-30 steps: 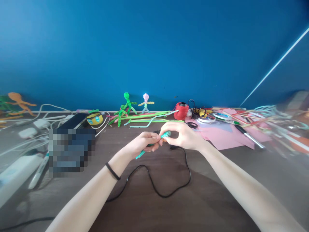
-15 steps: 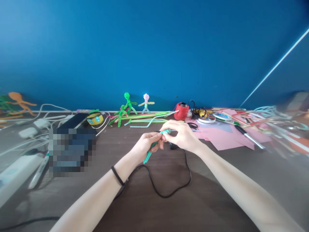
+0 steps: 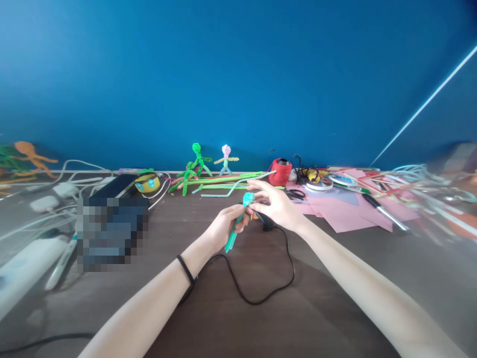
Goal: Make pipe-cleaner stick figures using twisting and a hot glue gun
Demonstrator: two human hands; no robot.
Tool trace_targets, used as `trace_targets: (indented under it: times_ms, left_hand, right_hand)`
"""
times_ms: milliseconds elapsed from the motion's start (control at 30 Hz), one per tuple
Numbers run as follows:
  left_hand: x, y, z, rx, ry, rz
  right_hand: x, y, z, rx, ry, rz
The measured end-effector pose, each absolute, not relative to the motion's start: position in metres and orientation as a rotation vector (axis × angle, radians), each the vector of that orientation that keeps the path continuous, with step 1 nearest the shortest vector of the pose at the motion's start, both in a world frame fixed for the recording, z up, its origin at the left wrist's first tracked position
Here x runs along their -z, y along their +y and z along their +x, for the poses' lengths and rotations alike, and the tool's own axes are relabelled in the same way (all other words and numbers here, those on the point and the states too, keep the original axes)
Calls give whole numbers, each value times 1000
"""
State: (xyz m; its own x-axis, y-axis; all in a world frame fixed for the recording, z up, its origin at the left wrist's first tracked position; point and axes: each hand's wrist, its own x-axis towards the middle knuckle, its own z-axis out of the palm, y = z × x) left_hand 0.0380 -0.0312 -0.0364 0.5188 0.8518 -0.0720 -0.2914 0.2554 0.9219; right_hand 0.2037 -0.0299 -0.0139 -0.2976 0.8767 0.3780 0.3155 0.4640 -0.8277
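Note:
My left hand (image 3: 226,224) is closed around a bundle of teal pipe cleaners (image 3: 231,240). The loose ends hang below the fingers, and a coiled ball (image 3: 248,199) of the same teal tops the bundle. At the right side of this ball is my right hand (image 3: 276,205), its index finger raised and apart from the thumb. The right thumb is beside the ball; I cannot tell whether it presses on it. Behind the right hand lies a black device (image 3: 266,222) with a cord, mostly hidden.
Finished pipe-cleaner figures, one green (image 3: 197,154) and one pink-headed (image 3: 225,155), stand by the blue wall. Loose pipe cleaners (image 3: 223,187), a red-wrapped object (image 3: 280,172), scissors (image 3: 297,194) and pink paper (image 3: 343,214) lie behind and right. Chargers (image 3: 42,204) and cables crowd the left.
The right fingers have lifted off the top of the bundle and spread, uncovering the coiled ball. My left hand has tilted the bundle more upright.

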Motion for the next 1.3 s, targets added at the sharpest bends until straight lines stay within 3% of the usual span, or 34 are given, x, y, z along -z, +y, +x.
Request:
trace_targets:
  times_ms: [200, 300, 600, 933, 1300]
  left_hand:
    - [53, -19, 30, -954, 611, 789]
    - [59, -16, 27, -977, 573, 778]
    - [64, -10, 22, -952, 482, 725]
    - [57, -10, 14, -887, 366, 549]
    - [59, -12, 17, -851, 456, 678]
  right_hand:
    - [30, -30, 192, -822, -1646, -1138]
    - [38, -34, 183, -925, -1676, -1189]
    - [58, -44, 169, -830, -1820, -1126]
    - [48, -33, 171, -1045, -1559, -1120]
    - [38, -27, 169, -876, -1891, -1074]
